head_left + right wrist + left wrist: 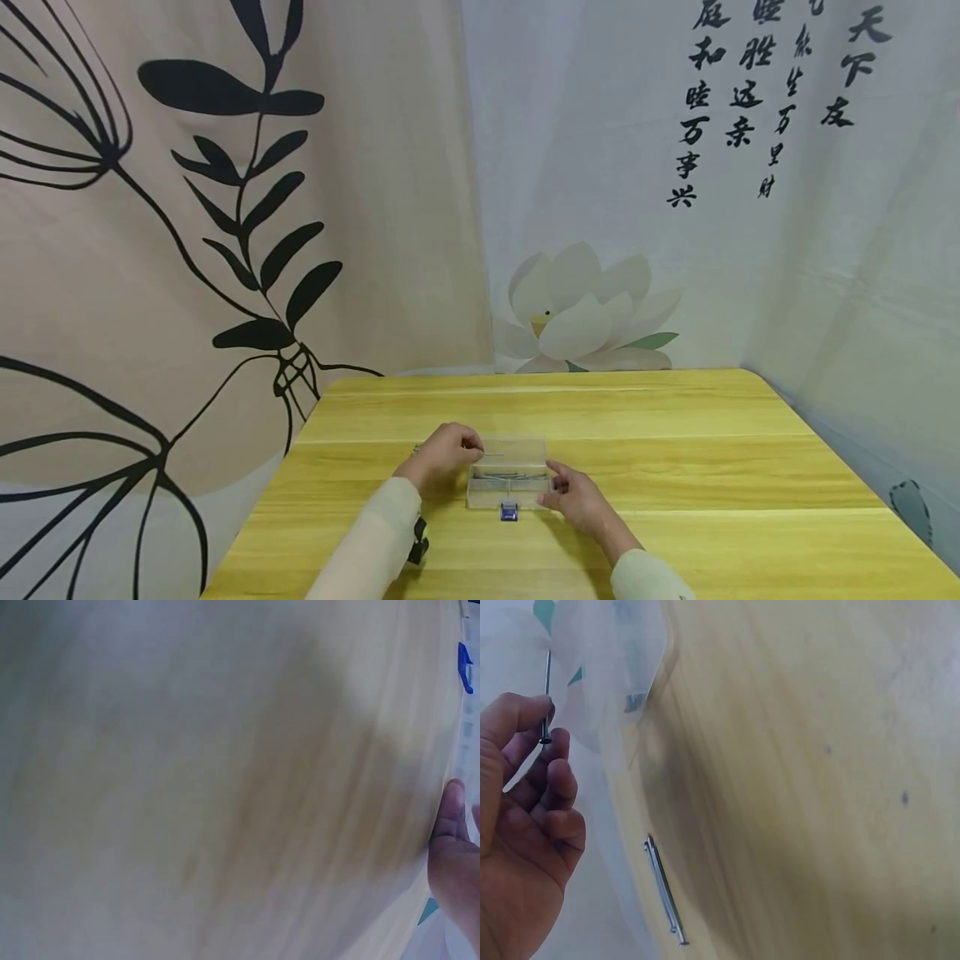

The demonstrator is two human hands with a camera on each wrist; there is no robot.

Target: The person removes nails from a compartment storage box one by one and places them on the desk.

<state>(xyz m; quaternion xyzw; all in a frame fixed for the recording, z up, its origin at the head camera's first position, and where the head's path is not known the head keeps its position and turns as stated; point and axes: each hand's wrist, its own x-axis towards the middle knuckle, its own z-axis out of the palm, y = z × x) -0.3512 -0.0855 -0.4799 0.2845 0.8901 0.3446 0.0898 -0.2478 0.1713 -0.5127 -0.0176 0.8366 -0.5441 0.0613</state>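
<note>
Head view shows a person at a yellow wooden table (675, 467), both hands working at a small clear plastic box (507, 479) in the lower middle of the frame, its blue latch (508, 512) facing the person. The left hand (444, 454) sits at the box's left end with fingers curled; the left wrist view shows it pinching a thin nail (547, 694) between thumb and fingertips, head down, shaft standing nearly upright in the upper left of that frame. More nails (664, 889) lie together on the wood at the lower middle there, apart from the hand. The right hand (573, 496) rests at the box's right end, fingers relaxed and touching its side, not clasping it. So the held nail lies just left of the box, and the left hand is the nearer.
</note>
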